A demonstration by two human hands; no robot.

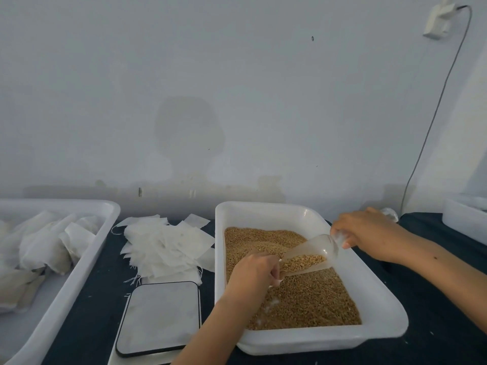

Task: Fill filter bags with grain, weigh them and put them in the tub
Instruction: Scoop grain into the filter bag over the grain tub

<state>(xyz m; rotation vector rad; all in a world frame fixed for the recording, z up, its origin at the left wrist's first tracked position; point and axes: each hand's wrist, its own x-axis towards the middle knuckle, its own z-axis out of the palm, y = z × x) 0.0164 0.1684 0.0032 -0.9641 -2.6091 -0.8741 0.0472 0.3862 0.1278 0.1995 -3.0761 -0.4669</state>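
Two white tubs on the dark bench (pixel 434 335): grain tub (pixel 379 285) centre, tub of filled bags (pixel 87 248) left. One scale (pixel 159 316), one loose heap of empty filter bags (pixel 163 246) between. Right hand (pixel 369 233) grasps clear scoop (pixel 313 255), tilted, grain inside. Left hand (pixel 254 272) pinches a bag at the scoop's mouth, mostly hidden.

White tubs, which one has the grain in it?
The white tub in the middle, under both hands, holds the brown grain. The tub on the left holds white bags, and the right one is cut off at the picture's edge.
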